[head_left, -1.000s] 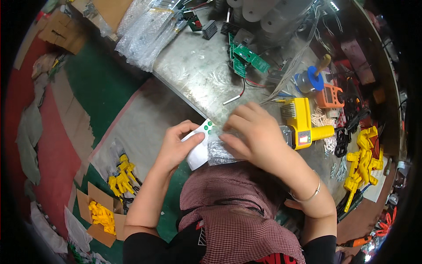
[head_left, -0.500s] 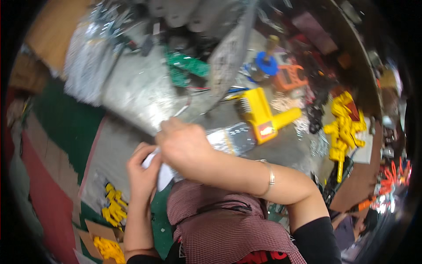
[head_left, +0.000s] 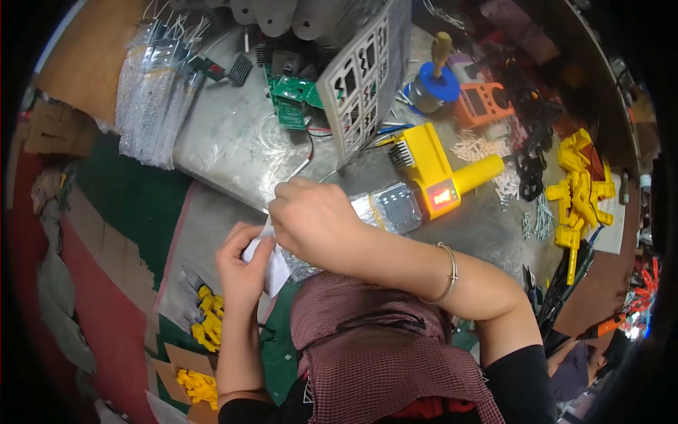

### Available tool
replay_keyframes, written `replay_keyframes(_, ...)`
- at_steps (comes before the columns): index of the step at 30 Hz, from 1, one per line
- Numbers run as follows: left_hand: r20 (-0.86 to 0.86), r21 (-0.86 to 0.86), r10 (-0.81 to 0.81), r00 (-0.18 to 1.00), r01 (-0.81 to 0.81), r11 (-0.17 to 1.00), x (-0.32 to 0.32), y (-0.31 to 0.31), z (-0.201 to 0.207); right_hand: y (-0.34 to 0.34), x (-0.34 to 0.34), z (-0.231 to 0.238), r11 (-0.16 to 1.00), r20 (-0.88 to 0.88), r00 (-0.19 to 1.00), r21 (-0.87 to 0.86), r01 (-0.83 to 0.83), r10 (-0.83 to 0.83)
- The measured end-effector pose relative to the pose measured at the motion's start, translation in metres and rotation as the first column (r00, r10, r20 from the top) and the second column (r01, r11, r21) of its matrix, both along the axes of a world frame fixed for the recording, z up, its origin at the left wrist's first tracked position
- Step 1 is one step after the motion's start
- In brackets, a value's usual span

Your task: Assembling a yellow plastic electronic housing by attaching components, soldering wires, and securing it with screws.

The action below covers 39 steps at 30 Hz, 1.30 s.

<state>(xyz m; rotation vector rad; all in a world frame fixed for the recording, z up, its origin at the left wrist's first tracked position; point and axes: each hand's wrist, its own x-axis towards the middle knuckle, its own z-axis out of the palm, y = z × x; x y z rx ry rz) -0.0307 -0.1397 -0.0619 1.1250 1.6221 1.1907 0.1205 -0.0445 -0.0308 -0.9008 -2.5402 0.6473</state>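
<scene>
the thin white paper sheet could crease or tear, i judge, if the bare left hand and bare right hand tug unevenly at it. a bump from the right forearm could also skew the yellow plastic tool with a cylindrical handle, whose clear crinkly plastic wrap runs toward that arm and might snag.

the sheet lies between left thumb and fingers, pinched firmly, its loose lower part hanging below the thumb, near the lap. the right hand is curled just beside its upper edge; its fingertips are hidden, so i cannot tell whether they clamp anything.
</scene>
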Motion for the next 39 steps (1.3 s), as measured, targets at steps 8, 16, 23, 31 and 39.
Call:
replay_keyframes(8,-0.512,0.251,0.217,0.831,-0.097,0.963,-0.001,-0.014,0.012,0.004,0.065,0.053,0.989,-0.364,0.920,-0.054,0.136,-0.146)
replay_keyframes(16,-0.712,0.285,-0.165,0.683,0.495,0.820,0.083,0.012,0.035,0.040,0.189,0.047,0.848,-0.062,0.852,0.085,0.523,-0.520)
replay_keyframes(23,-0.791,0.142,-0.231,0.566,0.537,0.831,0.106,0.027,0.033,0.046,0.190,0.037,0.900,-0.056,0.901,0.055,0.433,-0.430)
replay_keyframes(31,-0.790,0.085,-0.254,0.559,0.509,0.857,0.110,0.027,0.036,0.037,0.208,0.047,0.951,-0.036,0.951,0.037,0.308,-0.306)
replay_keyframes(39,-0.809,0.077,-0.306,0.502,0.606,0.792,0.124,0.041,0.040,0.050,0.198,0.065,0.962,0.415,0.893,-0.123,0.244,-0.173)
